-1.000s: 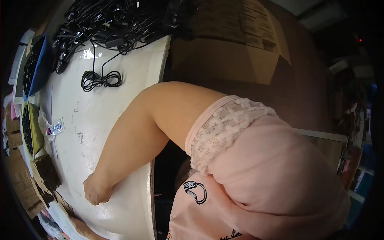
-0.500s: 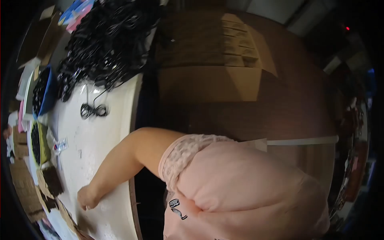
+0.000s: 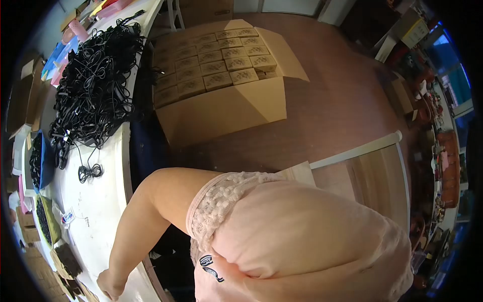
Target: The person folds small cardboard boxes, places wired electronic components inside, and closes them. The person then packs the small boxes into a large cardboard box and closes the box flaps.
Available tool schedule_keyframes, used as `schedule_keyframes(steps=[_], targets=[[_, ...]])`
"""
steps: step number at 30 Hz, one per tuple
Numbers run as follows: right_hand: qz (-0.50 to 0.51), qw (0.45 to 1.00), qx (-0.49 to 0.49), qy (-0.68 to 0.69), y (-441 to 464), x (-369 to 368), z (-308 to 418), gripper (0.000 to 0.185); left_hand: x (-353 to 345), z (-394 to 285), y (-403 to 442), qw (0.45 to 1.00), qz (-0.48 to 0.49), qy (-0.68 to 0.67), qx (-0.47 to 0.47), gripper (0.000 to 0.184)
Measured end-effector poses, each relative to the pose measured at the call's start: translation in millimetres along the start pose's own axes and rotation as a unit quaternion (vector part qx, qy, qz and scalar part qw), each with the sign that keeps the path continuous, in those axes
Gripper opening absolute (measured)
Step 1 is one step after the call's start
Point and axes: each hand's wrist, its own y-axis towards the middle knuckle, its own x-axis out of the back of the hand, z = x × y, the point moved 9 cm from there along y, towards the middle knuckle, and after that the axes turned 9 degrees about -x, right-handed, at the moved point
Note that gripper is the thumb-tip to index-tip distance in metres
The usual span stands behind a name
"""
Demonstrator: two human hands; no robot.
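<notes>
Shifted since the earlier frame: everything on the table slides down and toward the left of the view; the right hand (image 3: 110, 285) now sits at the bottom edge, and the carton shows brighter and sharper.
Coiled black cable (image 3: 90, 172): on the white table (image 3: 108, 196), looped in a bow, its leads running up to the cable pile (image 3: 95, 80).
Right hand: bent down over the table, well apart from the coil; its fingers are hidden, so whether it grasps anything cannot be told.
Packet (image 3: 67, 216): small, white and blue, lying between the coil and the hand, toward the bins.
Blue bin (image 3: 45, 156): filled with black pieces, along the table's far side.
Yellow-green bin (image 3: 54, 221): next along, holding small dark pieces.
Cardboard box (image 3: 68, 259): just beyond that bin, near the hand.
Carton (image 3: 226, 113): open beside the table, packed with rows of small brown boxes (image 3: 216, 68); one flap folds outward.
Table edge: the pile reaches it at the top; white surface lies between coil and hand.
Floor (image 3: 332, 90): open brown stretch to the right of the carton.
</notes>
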Motion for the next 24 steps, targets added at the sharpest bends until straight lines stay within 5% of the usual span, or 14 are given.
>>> schedule_keyframes(steps=[5, 7, 8, 9, 11, 14, 17, 19, 21, 22, 24], targets=[[0.187, 0.912, -0.069, 0.358, 36, -44, -12, 0.062, 47, 27, -34, 0.999, -0.01, -0.045, 0.0, 0.032], [0.143, 0.958, -0.089, 0.233, -36, -18, 16, 0.057, 57, 2, -48, 0.991, -0.036, -0.121, -0.032, 0.031], [0.087, 0.972, -0.056, 0.21, -27, -19, 21, 0.046, 69, -30, -57, 0.992, -0.055, -0.084, -0.077, 0.031], [0.1, 0.969, -0.035, 0.222, -13, -24, 15, 0.043, 75, -106, -35, 0.981, -0.076, 0.117, -0.134, 0.024], [0.052, 0.972, -0.072, 0.217, -33, -5, 26, 0.03, 80, -123, -38, 0.978, -0.066, 0.148, -0.134, 0.02], [0.075, 0.993, -0.056, 0.069, -22, 1, 21, 0.033, 123, -119, -51, 0.977, -0.086, 0.186, -0.065, 0.044], [0.165, 0.982, -0.029, -0.085, -30, -7, 33, 0.029, 158, -89, -76, 0.958, -0.06, 0.241, 0.143, 0.058], [0.202, 0.973, -0.001, -0.114, -32, -17, 38, 0.028, 145, -75, -102, 0.955, 0.01, -0.086, 0.284, 0.043], [0.192, 0.969, 0.034, -0.153, -32, -25, 52, 0.027, 124, -77, -134, 0.867, 0.045, -0.293, 0.399, 0.029], [0.186, 0.966, 0.058, -0.172, -32, -29, 61, 0.027, 125, -88, -137, 0.842, -0.031, -0.367, 0.395, 0.024], [0.03, 0.968, 0.184, -0.168, -31, -16, 90, 0.026, 143, -96, -143, 0.871, -0.096, -0.287, 0.387, 0.021]])
